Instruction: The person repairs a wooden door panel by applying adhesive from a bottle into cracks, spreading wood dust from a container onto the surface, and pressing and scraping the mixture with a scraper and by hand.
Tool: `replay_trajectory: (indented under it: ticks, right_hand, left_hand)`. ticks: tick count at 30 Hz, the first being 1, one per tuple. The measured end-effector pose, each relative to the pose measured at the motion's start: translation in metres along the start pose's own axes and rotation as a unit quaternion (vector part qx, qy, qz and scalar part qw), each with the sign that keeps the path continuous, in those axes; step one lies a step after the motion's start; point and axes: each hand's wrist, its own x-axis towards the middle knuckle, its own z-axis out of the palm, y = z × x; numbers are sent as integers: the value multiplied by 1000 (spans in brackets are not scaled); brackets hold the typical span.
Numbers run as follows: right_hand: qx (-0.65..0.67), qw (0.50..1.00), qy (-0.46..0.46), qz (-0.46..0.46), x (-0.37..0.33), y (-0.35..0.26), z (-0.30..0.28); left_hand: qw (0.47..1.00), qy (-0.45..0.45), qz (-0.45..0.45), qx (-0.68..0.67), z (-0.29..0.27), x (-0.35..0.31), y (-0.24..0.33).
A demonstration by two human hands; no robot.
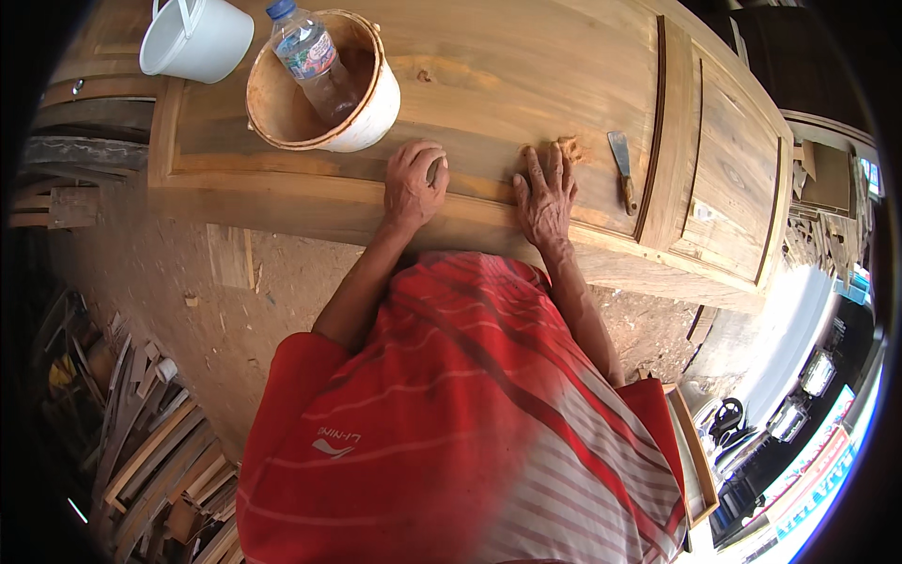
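My left hand (413, 188) rests at the near edge of a wooden door panel (470, 94), its fingers curled. A small greyish edge shows beside the thumb, but what it is I cannot make out. Flat on the same panel lies my right hand (545, 202), fingers stretched out and apart. Its fingertips touch or nearly touch a lump of orange-brown putty-like paste (571, 148). To the right of that hand lies a putty knife (621, 169) with a wooden handle, blade pointing away from me.
Beyond my left hand stands a stained white bucket (376, 108) holding a clear plastic bottle (305, 56) with a blue cap. A smaller white pail (211, 42) is at its left. Wood offcuts (178, 461) are piled at lower left; a wooden tray-like frame (693, 461) sits at lower right.
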Motion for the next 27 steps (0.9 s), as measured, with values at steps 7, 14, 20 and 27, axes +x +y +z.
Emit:
replay_trajectory:
  ticks: [7,14,20,27]
  right_hand:
    - [-52,996,-61,-30,-11,6,-9]
    - [-18,991,-105,-78,-21,22,-30]
    - [61,989,-78,-108,-21,39,-28]
    - [131,982,-85,-104,-20,56,-33]
  left_hand:
    - [998,13,-20,-63,-13,-7,1]
    - [877,276,-342,-195,-80,-106,31]
    - [634,331,-624,-315,-37,-238,14]
    - [465,125,-551,-682,86,-186,34]
